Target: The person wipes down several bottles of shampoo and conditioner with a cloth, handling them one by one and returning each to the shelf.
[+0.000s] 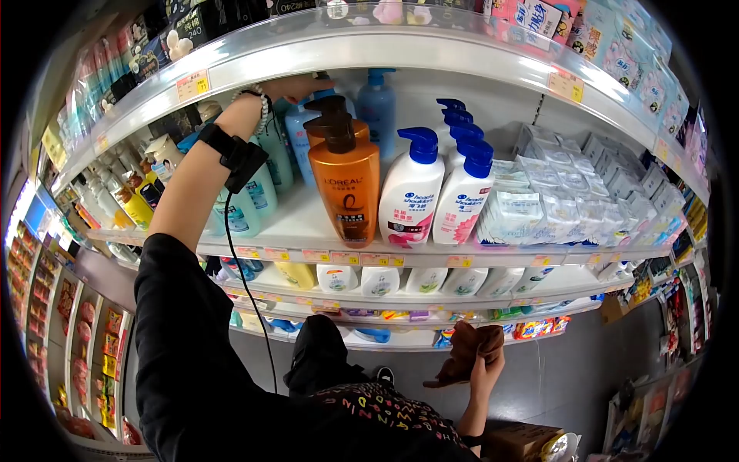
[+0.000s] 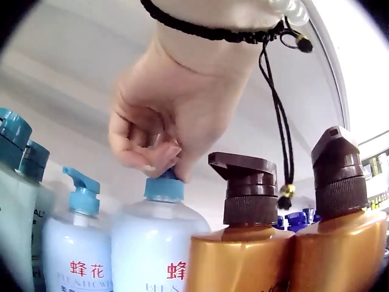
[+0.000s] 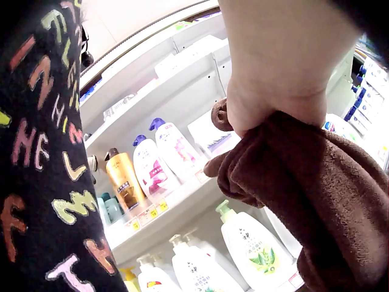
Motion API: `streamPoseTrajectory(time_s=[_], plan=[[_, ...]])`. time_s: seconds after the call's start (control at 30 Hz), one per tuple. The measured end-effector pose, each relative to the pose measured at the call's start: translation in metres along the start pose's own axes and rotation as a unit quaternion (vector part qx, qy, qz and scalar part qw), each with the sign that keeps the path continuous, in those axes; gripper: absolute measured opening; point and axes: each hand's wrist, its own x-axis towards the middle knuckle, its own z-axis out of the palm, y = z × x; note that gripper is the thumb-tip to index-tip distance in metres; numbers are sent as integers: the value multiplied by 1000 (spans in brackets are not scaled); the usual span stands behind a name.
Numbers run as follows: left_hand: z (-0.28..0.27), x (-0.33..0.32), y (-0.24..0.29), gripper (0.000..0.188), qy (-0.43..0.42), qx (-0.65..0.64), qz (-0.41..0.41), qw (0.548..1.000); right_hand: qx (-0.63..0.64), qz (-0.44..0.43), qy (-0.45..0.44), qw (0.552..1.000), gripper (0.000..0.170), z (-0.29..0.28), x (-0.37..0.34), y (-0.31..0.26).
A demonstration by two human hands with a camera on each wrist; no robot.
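Note:
My left hand (image 2: 173,103) reaches deep into the shelf and pinches the pump head of a pale blue pump bottle (image 2: 158,237) with red lettering. A similar blue bottle (image 2: 78,243) stands beside it. Two orange-gold pump bottles with brown tops are on its other side, the front one a L'Oreal bottle (image 1: 346,189) close to the shelf edge. Low in the head view, my right hand (image 1: 485,373) grips a crumpled brown cloth (image 1: 464,354). In the right wrist view the cloth (image 3: 328,188) hangs down from the hand and hides most of the fingers.
White Head & Shoulders bottles (image 1: 412,192) with blue pumps stand right of the orange ones, then stacked white packets (image 1: 516,215). An upper shelf edge (image 1: 369,46) overhangs my left forearm. Below, a shelf holds white pump bottles (image 1: 381,281). A cardboard box (image 1: 519,440) sits near my right arm.

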Motion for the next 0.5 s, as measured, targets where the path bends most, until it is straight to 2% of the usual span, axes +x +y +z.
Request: streamPoseTrajectory(time_s=[0.07,0.13,0.17,0.23,0.27,0.37,0.5], plan=[[5,4,-5,39,4,-2,5,1000,2,3,-2,1000,32,-2,-3,-1],[17,21,-19,39,75,72,138,985,2,6,-2,1000,32,-7,-6,1],[20,29,-26,39,75,71,140,985,-1,15,-7,1000,32,-10,-8,4],[23,38,-32,44,101,139,279,945,-4,23,-10,1000,31,-13,-10,4],[24,42,-36,44,97,138,293,941,1,18,5,1000,31,-11,-10,2],[22,35,-30,44,70,81,197,975,0,16,19,1000,29,-15,-11,-1],[22,30,-25,45,58,54,149,986,-27,37,17,999,29,-22,-14,10]])
